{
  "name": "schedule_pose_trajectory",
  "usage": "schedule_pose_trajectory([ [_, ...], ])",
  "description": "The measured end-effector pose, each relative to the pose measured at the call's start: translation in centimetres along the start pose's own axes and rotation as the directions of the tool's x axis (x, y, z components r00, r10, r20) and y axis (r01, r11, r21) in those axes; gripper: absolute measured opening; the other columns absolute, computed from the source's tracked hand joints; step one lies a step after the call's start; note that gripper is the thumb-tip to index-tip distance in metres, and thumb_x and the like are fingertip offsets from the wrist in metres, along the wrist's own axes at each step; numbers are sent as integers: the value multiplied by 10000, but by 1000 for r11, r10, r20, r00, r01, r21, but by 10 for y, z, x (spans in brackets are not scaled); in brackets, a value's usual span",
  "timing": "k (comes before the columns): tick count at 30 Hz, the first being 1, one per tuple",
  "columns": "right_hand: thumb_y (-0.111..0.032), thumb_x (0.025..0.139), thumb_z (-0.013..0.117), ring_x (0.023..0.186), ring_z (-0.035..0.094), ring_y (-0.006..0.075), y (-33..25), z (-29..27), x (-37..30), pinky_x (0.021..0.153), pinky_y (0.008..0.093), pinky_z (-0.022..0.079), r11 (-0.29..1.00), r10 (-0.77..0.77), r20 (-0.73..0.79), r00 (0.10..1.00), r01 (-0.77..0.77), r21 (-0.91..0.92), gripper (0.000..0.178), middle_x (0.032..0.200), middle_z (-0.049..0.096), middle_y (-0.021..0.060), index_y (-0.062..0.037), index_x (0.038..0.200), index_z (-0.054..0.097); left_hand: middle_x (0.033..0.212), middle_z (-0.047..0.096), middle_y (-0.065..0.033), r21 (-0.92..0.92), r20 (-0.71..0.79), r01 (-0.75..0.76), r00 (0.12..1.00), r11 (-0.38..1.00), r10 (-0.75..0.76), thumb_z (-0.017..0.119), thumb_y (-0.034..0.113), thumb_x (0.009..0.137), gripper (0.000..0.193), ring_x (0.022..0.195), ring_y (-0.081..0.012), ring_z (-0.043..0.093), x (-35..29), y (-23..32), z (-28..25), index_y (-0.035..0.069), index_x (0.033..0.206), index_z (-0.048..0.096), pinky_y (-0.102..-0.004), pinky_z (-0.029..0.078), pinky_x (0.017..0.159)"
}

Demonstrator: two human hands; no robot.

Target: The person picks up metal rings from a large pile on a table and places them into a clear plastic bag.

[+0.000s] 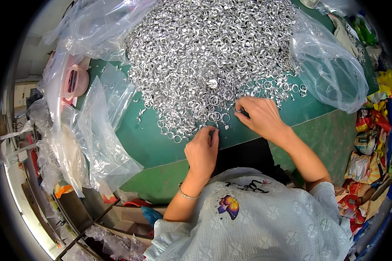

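Observation:
A wide heap of small silver-coloured metal rings [213,48] covers much of the green table [139,152]. At its near edge, my left hand [201,150] has thumb and forefinger closed together, with a small ring or piece at the tips too small to make out. My right hand [259,115] curls at the heap's near right edge, thumb and forefinger pinched; what lies between them is mostly hidden. Between the two hands lie several loose rings [225,118] and a small silver piece [227,127].
Clear plastic bags [104,139] lie along the table's left side, and another clear bag [331,65] sits at the right. A pink basket [77,81] stands at the left. Colourful packages [365,143] are piled beyond the table's right edge.

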State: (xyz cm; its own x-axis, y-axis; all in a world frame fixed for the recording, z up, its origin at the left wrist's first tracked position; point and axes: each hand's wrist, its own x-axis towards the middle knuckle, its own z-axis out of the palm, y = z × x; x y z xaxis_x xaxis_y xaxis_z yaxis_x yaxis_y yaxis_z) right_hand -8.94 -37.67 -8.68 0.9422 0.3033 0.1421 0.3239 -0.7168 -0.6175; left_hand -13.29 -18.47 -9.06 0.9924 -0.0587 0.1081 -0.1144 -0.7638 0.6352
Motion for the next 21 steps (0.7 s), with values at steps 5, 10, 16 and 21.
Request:
schedule_pose_trajectory([
  [5,-138,780,685,505,498,169,1,-10,0,460,308,363,985,133,25,991,-135,110,148,640,545,51,-50,825,574,507,452,-41,21,6,10,1000,1000,-10,705,67,767,103,409,-164,441,1,-7,0,47,830,625,-292,347,423],
  [10,-208,932,542,509,334,40,11,-24,-1,424,205,244,418,408,291,865,-460,783,227,616,403,-42,-62,766,492,513,470,-49,17,-20,22,1000,1000,-22,685,62,783,149,411,-161,458,1,-7,-4,66,916,619,-293,363,428],
  [16,-216,946,511,459,374,84,6,-25,12,418,223,304,1,308,450,838,-473,881,197,580,436,-18,-35,885,558,569,551,-90,24,73,-62,995,998,60,649,113,815,314,461,-274,539,16,5,-7,99,1124,595,-378,415,447],
  [21,-197,856,598,643,626,285,-12,9,31,550,386,475,999,-8,-90,996,12,39,132,761,662,102,-105,911,675,508,473,-58,134,67,-66,996,989,58,686,120,792,300,418,-196,467,24,1,3,131,1086,629,-337,377,439],
])
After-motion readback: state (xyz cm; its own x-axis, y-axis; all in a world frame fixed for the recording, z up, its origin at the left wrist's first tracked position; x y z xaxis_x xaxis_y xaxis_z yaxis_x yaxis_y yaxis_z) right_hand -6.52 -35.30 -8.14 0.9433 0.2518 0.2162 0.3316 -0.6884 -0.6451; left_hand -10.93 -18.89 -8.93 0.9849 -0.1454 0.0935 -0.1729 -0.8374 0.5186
